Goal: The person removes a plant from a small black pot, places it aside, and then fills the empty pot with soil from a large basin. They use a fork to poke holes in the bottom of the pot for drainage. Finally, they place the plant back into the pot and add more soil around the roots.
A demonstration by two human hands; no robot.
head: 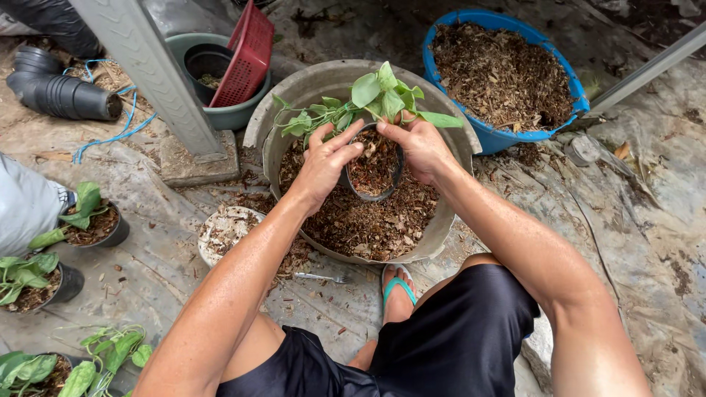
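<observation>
At frame centre, my left hand [326,163] presses its fingers onto the soil of a small black pot [373,170], held over the grey tub [331,79] of bark mix. My right hand [421,147] grips the pot's rim beside the green cutting [375,99].

The left hand [326,163] covers the near rim of the small pot [373,167]. The stem base is hidden behind the fingers. A plant [29,371] at bottom left is cut by the edge.
</observation>
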